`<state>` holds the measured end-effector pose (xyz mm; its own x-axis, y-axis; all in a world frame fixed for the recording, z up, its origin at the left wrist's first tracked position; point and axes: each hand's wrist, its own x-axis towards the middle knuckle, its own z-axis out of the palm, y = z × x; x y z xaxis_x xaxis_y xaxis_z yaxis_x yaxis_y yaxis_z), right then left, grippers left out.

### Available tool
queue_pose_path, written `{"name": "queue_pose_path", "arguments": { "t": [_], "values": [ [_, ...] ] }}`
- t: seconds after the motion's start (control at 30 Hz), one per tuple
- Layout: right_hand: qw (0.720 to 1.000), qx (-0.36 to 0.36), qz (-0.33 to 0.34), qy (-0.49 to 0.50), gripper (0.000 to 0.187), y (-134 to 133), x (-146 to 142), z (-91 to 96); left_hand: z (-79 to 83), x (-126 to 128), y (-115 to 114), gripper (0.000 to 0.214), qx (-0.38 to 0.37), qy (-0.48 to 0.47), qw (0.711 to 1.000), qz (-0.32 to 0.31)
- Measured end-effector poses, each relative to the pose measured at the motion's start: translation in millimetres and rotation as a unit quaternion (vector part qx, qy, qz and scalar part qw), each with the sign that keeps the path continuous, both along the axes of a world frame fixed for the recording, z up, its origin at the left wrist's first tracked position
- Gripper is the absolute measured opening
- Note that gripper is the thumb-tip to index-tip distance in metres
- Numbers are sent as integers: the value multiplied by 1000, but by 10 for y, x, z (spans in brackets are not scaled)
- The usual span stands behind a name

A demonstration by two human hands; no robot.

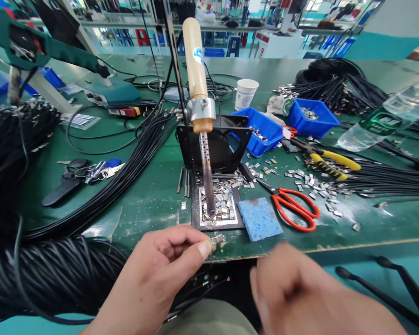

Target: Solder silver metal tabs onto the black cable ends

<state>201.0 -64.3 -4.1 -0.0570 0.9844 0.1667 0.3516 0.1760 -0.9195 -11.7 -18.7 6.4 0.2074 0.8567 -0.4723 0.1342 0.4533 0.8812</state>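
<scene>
My left hand (164,265) is at the table's front edge, thumb and fingers pinched on a small metal clip (219,238). My right hand (300,298) is low at the front right, smeared by motion, so its fingers cannot be read. Just beyond the hands, a soldering iron (199,107) with a wooden handle stands fixed in a black stand (226,144), its tip down over a black tray (196,211) full of small metal clips. A blue sponge (260,217) lies right of the tray.
Red-handled scissors (295,207) and yellow-handled pliers (330,163) lie to the right among scattered clips. Two blue bins (265,132) (316,116), a paper cup (246,93) and a plastic bottle (377,121) stand behind. Black cable bundles (49,274) fill the left; keys (91,171) lie nearby.
</scene>
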Motion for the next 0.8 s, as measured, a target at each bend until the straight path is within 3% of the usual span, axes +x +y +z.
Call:
{"name": "queue_pose_path", "arguments": {
  "t": [0.03,0.1,0.23,0.8],
  "values": [
    [1000,9,26,-2,14,52,-28,42,-7,-2,8,26,-2,-6,1000,1],
    [999,33,16,16,14,172,-104,64,-17,-6,22,26,-6,-21,1000,0],
    [998,62,1,32,18,332,-235,-24,-7,3,50,23,-12,-52,998,17],
    [997,53,0,57,20,369,-289,-120,23,55,102,22,-9,-51,998,29]
  ]
}}
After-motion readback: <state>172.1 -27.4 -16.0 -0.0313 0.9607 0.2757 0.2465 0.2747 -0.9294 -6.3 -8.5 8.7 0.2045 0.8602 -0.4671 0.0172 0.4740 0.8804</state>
